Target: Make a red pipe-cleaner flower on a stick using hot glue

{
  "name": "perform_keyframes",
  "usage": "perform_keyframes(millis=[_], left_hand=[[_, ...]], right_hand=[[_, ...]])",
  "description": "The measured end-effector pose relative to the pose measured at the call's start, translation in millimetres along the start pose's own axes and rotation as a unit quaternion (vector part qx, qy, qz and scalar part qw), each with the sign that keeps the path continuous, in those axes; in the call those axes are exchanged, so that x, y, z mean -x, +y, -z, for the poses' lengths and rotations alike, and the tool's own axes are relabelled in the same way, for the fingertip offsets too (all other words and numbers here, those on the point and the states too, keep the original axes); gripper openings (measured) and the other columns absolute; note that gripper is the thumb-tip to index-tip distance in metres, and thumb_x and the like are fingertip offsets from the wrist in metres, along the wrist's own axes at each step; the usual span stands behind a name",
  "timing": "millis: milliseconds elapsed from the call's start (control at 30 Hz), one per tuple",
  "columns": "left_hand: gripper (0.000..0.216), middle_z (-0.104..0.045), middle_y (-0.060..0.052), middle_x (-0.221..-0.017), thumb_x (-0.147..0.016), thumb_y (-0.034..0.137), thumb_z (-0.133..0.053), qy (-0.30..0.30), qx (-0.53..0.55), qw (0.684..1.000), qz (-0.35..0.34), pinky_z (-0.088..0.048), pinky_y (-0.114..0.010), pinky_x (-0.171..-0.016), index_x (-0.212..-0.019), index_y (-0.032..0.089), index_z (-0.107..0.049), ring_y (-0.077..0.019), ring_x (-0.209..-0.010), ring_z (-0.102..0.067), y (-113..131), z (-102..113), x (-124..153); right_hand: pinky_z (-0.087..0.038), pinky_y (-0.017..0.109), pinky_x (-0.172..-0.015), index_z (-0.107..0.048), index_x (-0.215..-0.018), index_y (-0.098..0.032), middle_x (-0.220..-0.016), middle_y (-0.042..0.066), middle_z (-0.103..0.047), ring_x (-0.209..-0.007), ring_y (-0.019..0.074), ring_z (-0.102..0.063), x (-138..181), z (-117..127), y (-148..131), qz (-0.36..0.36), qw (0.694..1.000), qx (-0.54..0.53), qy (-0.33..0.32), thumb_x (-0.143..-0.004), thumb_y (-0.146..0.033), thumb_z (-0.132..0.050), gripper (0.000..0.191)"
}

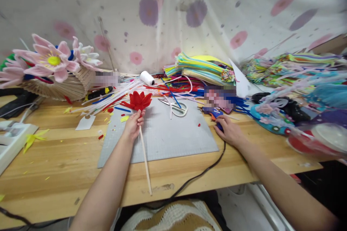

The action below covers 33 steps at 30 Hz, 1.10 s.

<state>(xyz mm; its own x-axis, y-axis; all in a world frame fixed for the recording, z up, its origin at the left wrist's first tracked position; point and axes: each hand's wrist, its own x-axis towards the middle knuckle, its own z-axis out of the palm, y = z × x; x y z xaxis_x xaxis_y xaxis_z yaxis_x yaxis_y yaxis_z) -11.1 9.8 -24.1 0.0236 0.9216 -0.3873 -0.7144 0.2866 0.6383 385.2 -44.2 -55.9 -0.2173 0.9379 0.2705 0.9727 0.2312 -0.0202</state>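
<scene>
Just under its bloom, my left hand [134, 124] pinches a red pipe-cleaner flower [140, 100] on a pale wooden stick [145, 160]. The stick slants down toward the table's front edge. My right hand [229, 130] is closed around the handle of a blue and orange glue gun [213, 112], which lies at the right edge of the grey cutting mat [173, 135]. From its handle a black cord [200, 176] runs down over the table edge. Scissors with pale handles [181, 110] rest on the mat between my hands.
Pink fuzzy flowers [51, 59] stand in a woven basket [58, 86] at the left. Bundles of pipe cleaners [202, 68] and a white thread spool [147, 78] lie at the back. A white power strip [16, 140] sits far left; wrapped flowers [273, 115] crowd the right.
</scene>
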Motion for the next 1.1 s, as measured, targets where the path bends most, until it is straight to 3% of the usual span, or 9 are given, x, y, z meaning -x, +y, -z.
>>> perform_keyframes(millis=[133, 267, 367, 467, 533, 667, 767, 900, 1100], left_hand=[[0.018, -0.049, 0.003, -0.055, -0.087, 0.019, -0.043, -0.025, 0.047, 0.994, 0.095, -0.019, -0.005, -0.029, -0.082, 0.008, -0.056, 0.004, -0.032, -0.031, 12.3, 3.7, 4.8], [0.023, -0.033, 0.007, -0.046, -0.088, 0.026, -0.041, -0.078, 0.068, 0.988, 0.115, -0.017, -0.006, -0.03, -0.072, 0.012, -0.05, 0.002, -0.031, -0.027, 18.2, 9.3, 7.7], [0.026, -0.025, 0.008, -0.043, -0.087, 0.029, -0.043, -0.089, 0.0, 0.994, 0.062, -0.015, -0.009, -0.03, -0.066, 0.014, -0.045, 0.0, -0.029, -0.023, 15.5, 7.0, 9.4], [0.025, -0.025, 0.009, -0.041, -0.084, 0.032, -0.049, -0.094, -0.074, 0.992, -0.033, -0.015, -0.011, -0.031, -0.066, 0.014, -0.045, -0.0005, -0.029, -0.022, 10.9, 2.9, 10.9], [0.024, -0.025, 0.009, -0.04, -0.082, 0.032, -0.051, -0.096, -0.095, 0.989, -0.06, -0.015, -0.011, -0.031, -0.067, 0.015, -0.046, -0.0005, -0.029, -0.022, 9.1, 2.5, 10.8], [0.025, -0.023, 0.01, -0.039, -0.081, 0.033, -0.054, -0.062, -0.092, 0.993, -0.048, -0.013, -0.012, -0.031, -0.066, 0.015, -0.044, -0.0005, -0.029, -0.02, 8.4, 7.5, 6.9], [0.024, -0.023, 0.011, -0.04, -0.079, 0.033, -0.055, -0.05, -0.083, 0.994, -0.039, -0.013, -0.012, -0.031, -0.067, 0.015, -0.043, -0.0006, -0.029, -0.02, 7.4, 11.5, 3.1], [0.018, -0.031, 0.009, -0.045, -0.075, 0.027, -0.061, -0.056, -0.084, 0.994, -0.042, -0.017, -0.011, -0.033, -0.071, 0.013, -0.048, -0.0007, -0.033, -0.027, 3.6, 13.6, 0.1], [0.012, -0.038, 0.006, -0.048, -0.073, 0.021, -0.06, -0.077, -0.094, 0.991, -0.059, -0.017, -0.011, -0.034, -0.074, 0.012, -0.052, -0.0004, -0.035, -0.027, -4.7, 14.5, -1.8]], right_hand=[[-0.047, 0.035, -0.073, -0.053, -0.107, -0.019, -0.113, 0.013, -0.05, -0.093, 0.0224, -0.056, -0.8, 1.0, 7.8, 0.026, 1.0, -0.004, -0.005, -0.081, -0.04, -0.043, 0.035], [-0.044, 0.036, -0.076, -0.056, -0.1, -0.018, -0.107, 0.014, -0.055, -0.096, 0.0243, -0.055, -14.8, 10.3, 1.2, -0.022, 0.997, -0.019, 0.066, -0.081, -0.04, -0.042, 0.033], [-0.043, 0.031, -0.067, -0.056, -0.097, -0.017, -0.09, 0.011, -0.061, -0.082, 0.0211, -0.058, -36.1, 17.0, -16.9, -0.098, 0.988, -0.06, 0.102, -0.083, -0.04, -0.038, 0.032], [-0.038, 0.027, -0.059, -0.056, -0.097, -0.019, -0.075, 0.005, -0.063, -0.066, 0.017, -0.057, -64.4, 18.5, -44.2, -0.131, 0.982, -0.109, 0.085, -0.082, -0.038, -0.04, 0.029], [-0.037, 0.026, -0.06, -0.058, -0.092, -0.019, -0.077, 0.004, -0.064, -0.067, 0.016, -0.057, -85.7, 16.9, -64.0, -0.103, 0.983, -0.138, 0.065, -0.082, -0.036, -0.041, 0.025], [-0.037, 0.026, -0.062, -0.061, -0.088, -0.02, -0.082, 0.004, -0.066, -0.07, 0.0157, -0.056, -132.8, 12.9, -96.6, -0.07, 0.982, -0.171, 0.044, -0.081, -0.031, -0.043, 0.022], [-0.038, 0.026, -0.065, -0.063, -0.09, -0.021, -0.09, 0.004, -0.066, -0.078, 0.0167, -0.056, -170.6, 11.2, -111.9, -0.054, 0.983, -0.165, 0.055, -0.081, -0.03, -0.043, 0.023], [-0.039, 0.029, -0.075, -0.064, -0.094, -0.021, -0.097, 0.005, -0.065, -0.091, 0.0188, -0.053, -214.9, 5.1, -126.9, 0.022, 0.99, -0.133, 0.051, -0.083, -0.029, -0.043, 0.025], [-0.038, 0.033, -0.081, -0.064, -0.102, -0.015, -0.103, 0.013, -0.061, -0.099, 0.0237, -0.046, -246.9, -17.0, -146.0, 0.072, 0.996, -0.05, -0.017, -0.08, -0.022, -0.049, 0.028]])
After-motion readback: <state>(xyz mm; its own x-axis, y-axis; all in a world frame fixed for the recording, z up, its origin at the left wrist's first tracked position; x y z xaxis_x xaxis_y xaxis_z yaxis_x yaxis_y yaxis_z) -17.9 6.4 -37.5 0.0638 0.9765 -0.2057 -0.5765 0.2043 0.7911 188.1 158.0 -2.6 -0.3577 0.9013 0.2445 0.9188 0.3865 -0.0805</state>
